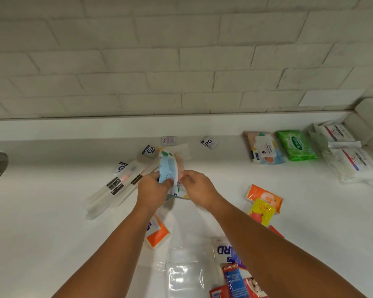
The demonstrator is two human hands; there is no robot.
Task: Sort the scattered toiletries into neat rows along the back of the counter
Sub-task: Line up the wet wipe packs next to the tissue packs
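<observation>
Left hand (153, 188) and right hand (196, 186) pinch the blue pack (169, 166), long axis aimed at the wall (181, 61), left of the green pack (296, 145).

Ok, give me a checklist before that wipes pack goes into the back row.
1. Grip: left hand and right hand both hold the wipes pack: ok.
2. Row to join: pastel pack and green pack lie side by side at the back: ok.
3. Slot left of the pastel pack: small sachet lies close, may crowd it: not ok.
4. Counter between hands and slot bare: ok.
5. Pack's flap closed: cannot tell.
</observation>
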